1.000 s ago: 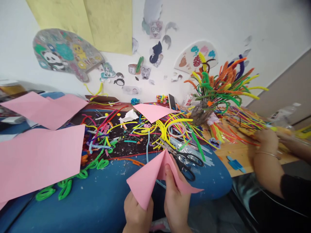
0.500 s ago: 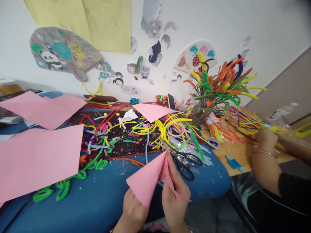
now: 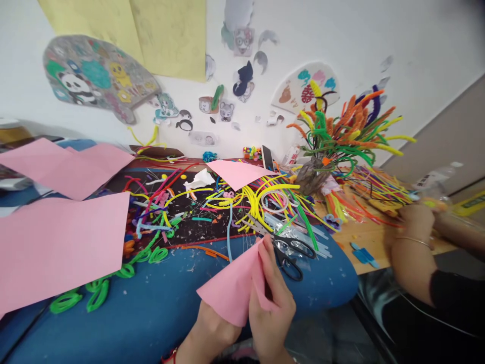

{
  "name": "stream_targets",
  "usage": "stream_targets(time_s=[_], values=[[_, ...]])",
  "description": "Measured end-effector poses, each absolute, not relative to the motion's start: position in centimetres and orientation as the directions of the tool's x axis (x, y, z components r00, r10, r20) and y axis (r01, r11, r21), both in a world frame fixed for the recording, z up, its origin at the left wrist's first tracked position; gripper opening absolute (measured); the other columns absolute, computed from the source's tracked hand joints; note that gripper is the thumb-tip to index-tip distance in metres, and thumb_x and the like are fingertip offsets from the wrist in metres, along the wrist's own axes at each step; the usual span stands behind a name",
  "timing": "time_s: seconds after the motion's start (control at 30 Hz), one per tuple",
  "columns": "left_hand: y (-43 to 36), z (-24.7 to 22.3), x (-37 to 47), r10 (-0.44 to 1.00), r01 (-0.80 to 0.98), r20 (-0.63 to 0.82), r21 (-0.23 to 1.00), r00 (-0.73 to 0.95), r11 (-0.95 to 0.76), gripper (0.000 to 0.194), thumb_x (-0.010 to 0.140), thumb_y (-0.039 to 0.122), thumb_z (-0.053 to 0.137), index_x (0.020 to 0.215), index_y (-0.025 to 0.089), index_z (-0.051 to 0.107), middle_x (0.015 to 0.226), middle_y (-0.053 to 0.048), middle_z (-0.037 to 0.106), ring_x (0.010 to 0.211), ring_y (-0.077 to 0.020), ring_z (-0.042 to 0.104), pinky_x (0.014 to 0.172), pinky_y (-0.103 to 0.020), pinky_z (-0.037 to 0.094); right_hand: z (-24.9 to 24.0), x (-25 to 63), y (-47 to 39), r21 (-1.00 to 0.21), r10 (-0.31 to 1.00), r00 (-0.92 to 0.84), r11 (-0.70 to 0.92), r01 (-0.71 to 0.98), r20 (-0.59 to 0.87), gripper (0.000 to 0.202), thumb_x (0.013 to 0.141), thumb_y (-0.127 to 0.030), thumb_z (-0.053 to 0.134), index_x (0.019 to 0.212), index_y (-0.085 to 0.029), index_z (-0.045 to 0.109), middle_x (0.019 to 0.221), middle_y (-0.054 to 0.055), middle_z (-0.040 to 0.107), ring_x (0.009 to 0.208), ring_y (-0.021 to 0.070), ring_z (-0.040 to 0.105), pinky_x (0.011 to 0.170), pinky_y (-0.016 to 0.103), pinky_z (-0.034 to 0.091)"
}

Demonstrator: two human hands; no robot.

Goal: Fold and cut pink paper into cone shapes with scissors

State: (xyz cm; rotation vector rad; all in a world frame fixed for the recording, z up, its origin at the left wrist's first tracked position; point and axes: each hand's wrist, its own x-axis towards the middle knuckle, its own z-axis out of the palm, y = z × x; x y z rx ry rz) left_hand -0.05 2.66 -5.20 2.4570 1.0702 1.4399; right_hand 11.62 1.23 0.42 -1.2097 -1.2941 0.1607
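Note:
A sheet of pink paper (image 3: pixel 231 290) is curled into a cone, its tip pointing up and away from me. My right hand (image 3: pixel 271 313) grips the cone's right side, fingers along the overlapping edge and up to the tip. My left hand (image 3: pixel 215 328) holds the wide lower end from below, and the paper hides most of its fingers. Just beyond the tip lies a pair of black-handled scissors (image 3: pixel 290 258) with its blades partly open. Flat pink sheets (image 3: pixel 64 247) rest at the left, and another pink piece (image 3: pixel 240 174) lies on the pile ahead.
Pipe cleaners (image 3: pixel 250 202) in many colours cover the dark board. Green coiled pipe cleaners (image 3: pixel 98 293) lie on the blue cover (image 3: pixel 151 313). A pipe-cleaner bouquet (image 3: pixel 341 131) stands at the back right. Beside me, a co-worker's arm (image 3: pixel 413 247) reaches over the wooden table (image 3: pixel 371 240).
The cone is rolled tighter: the loose flap at its lower right has been drawn in. My left hand has moved slightly right under the paper.

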Motion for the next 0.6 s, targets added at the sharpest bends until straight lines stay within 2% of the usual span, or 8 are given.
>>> stream_targets(time_s=[0.13, 0.27, 0.37, 0.43, 0.53, 0.6], values=[[2.7, -3.7, 0.7, 0.498, 0.512, 0.758, 0.255, 0.420, -0.820, 0.063, 0.098, 0.011, 0.027, 0.156, 0.021, 0.007, 0.102, -0.007, 0.076, 0.085, -0.0214, 0.075, 0.070, -0.030, 0.062, -0.1, 11.4, 1.2, -0.818, 0.691, 0.456, 0.378, 0.434, 0.561, 0.054, 0.086, -0.006, 0.052, 0.136, -0.027, 0.056, 0.146, 0.002, 0.050, 0.133, 0.0256, 0.050, 0.107, 0.043, 0.049], [2.8, -3.1, 0.6, 0.411, 0.473, 0.714, 0.126, 0.567, -0.872, 0.049, 0.098, 0.018, 0.034, 0.147, 0.017, 0.033, 0.094, -0.009, 0.076, 0.078, -0.0217, 0.073, 0.068, -0.029, 0.059, -0.3, 11.3, 1.3, -0.855, 0.704, 0.493, 0.355, 0.379, 0.511, 0.052, 0.087, -0.009, 0.053, 0.136, -0.027, 0.055, 0.145, 0.002, 0.050, 0.134, 0.0255, 0.049, 0.108, 0.044, 0.048], [3.0, -3.0, 0.3, 0.411, 0.451, 0.669, 0.126, 0.619, -0.884, 0.041, 0.095, 0.018, 0.035, 0.133, 0.020, 0.050, 0.088, -0.007, 0.076, 0.071, -0.0215, 0.072, 0.064, -0.029, 0.059, -0.2, 11.3, 1.3, -0.864, 0.720, 0.486, 0.349, 0.362, 0.495, 0.051, 0.087, -0.009, 0.053, 0.136, -0.026, 0.056, 0.145, 0.002, 0.050, 0.134, 0.0251, 0.049, 0.108, 0.044, 0.048], [3.0, -2.9, 0.2, 0.421, 0.439, 0.656, 0.150, 0.626, -0.886, 0.040, 0.095, 0.015, 0.030, 0.126, 0.022, 0.056, 0.085, -0.004, 0.076, 0.071, -0.0196, 0.072, 0.066, -0.027, 0.059, -0.1, 11.4, 1.4, -0.856, 0.722, 0.471, 0.359, 0.372, 0.507, 0.052, 0.087, -0.009, 0.052, 0.136, -0.027, 0.056, 0.146, 0.001, 0.050, 0.134, 0.0243, 0.048, 0.108, 0.042, 0.048], [2.8, -3.1, 0.2, 0.432, 0.450, 0.675, 0.164, 0.598, -0.878, 0.045, 0.097, 0.014, 0.023, 0.128, 0.021, 0.055, 0.087, -0.004, 0.077, 0.078, -0.0192, 0.073, 0.073, -0.027, 0.060, 0.0, 11.6, 1.4, -0.831, 0.715, 0.444, 0.370, 0.415, 0.540, 0.051, 0.089, -0.010, 0.050, 0.137, -0.027, 0.054, 0.145, 0.002, 0.051, 0.135, 0.0239, 0.048, 0.108, 0.042, 0.047], [2.6, -3.5, 0.2, 0.475, 0.488, 0.686, 0.196, 0.552, -0.851, 0.048, 0.098, 0.015, 0.022, 0.136, 0.022, 0.050, 0.098, -0.005, 0.077, 0.087, -0.0199, 0.073, 0.078, -0.028, 0.059, 0.0, 11.6, 1.6, -0.815, 0.714, 0.427, 0.362, 0.453, 0.555, 0.050, 0.091, -0.012, 0.050, 0.139, -0.026, 0.053, 0.144, 0.003, 0.052, 0.135, 0.0241, 0.048, 0.108, 0.042, 0.047]])
